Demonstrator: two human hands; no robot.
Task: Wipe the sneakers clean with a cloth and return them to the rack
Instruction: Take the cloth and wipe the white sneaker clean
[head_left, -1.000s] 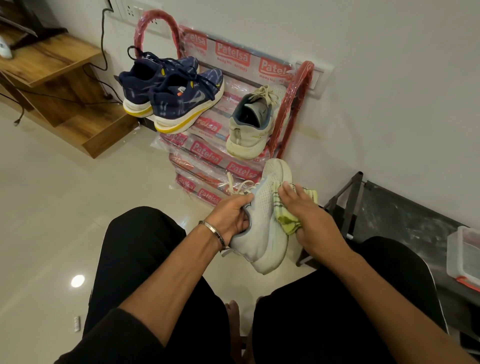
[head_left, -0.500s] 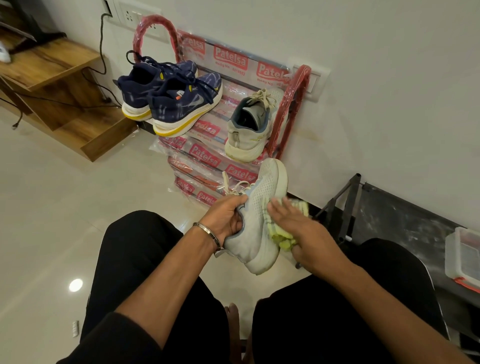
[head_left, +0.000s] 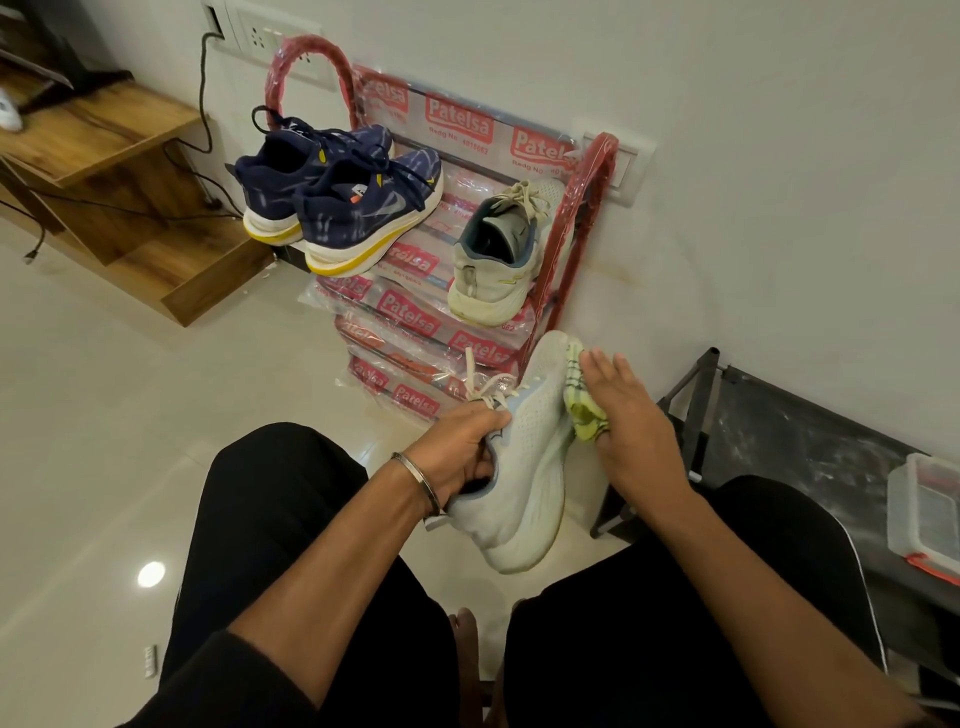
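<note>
Two hands on one pale grey sneaker (head_left: 524, 467), held over my lap, toe pointing up toward the rack (head_left: 587, 218). Left hand (head_left: 457, 452): fingers curled into the shoe's collar, thumb by the laces, a firm hold. I note a metal bangle (head_left: 415, 480) on that wrist. Right hand (head_left: 631, 421): fingers straight and spread, palm pressing a yellow-green cloth (head_left: 584, 410) flat against the sole side of the sneaker, near the toe. I read that as a flat press, not a pinch.

Red rack stands against the wall, its shelves wrapped in printed plastic. On the top shelf: a navy pair (head_left: 343, 208) with yellow-edged soles at the left, heels toward me; the matching pale sneaker (head_left: 496, 260) at the right, well apart from the navy pair, heel out, laces loose.

Left of the rack, a wooden unit (head_left: 104, 171) with cables trailing to a wall socket. At right, a dark low surface (head_left: 810, 447) carries a clear lidded box (head_left: 924, 514) at frame edge. Black trousers fill the foreground.
</note>
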